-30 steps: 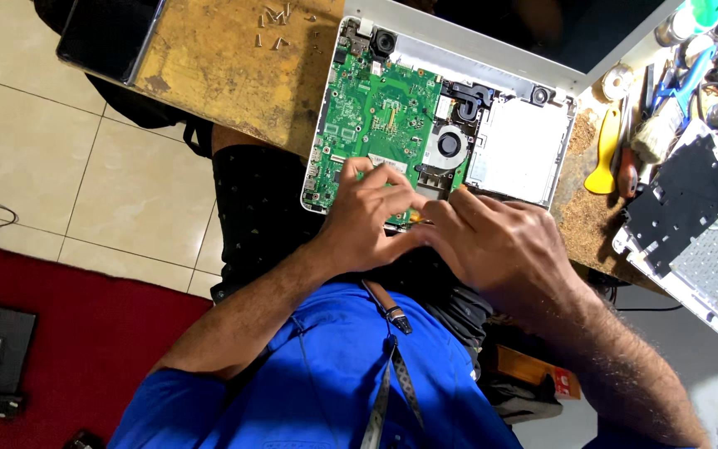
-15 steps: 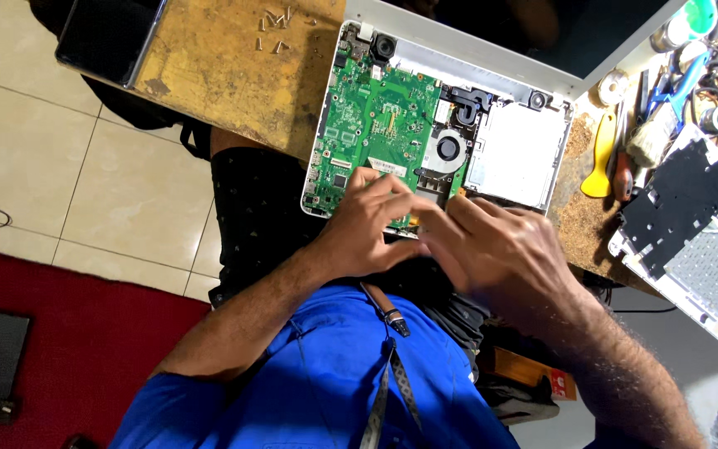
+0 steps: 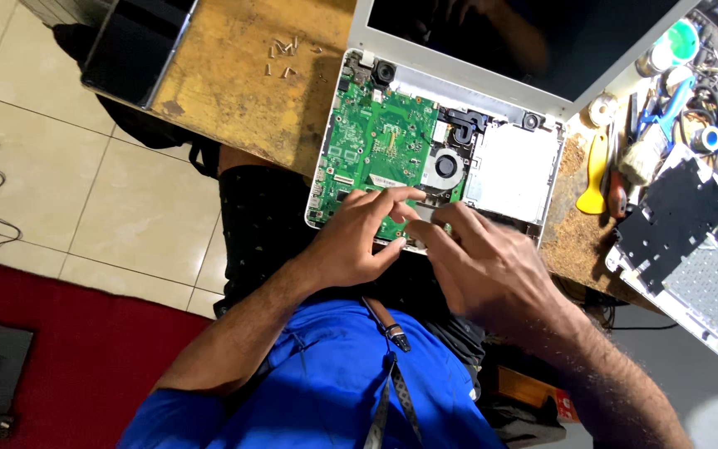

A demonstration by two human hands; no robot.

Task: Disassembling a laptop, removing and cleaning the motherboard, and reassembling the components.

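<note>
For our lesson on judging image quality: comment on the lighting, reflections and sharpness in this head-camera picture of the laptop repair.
Head view: even light, the green circuit board sharp; the dark laptop screen mirrors a dim figure; the left hand and right hand are slightly soft and shade the board's near edge; the wooden table shows mild glare.

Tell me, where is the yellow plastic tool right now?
The yellow plastic tool lies on the wooden table, right of the open laptop and beside a paintbrush, away from both hands.
</note>
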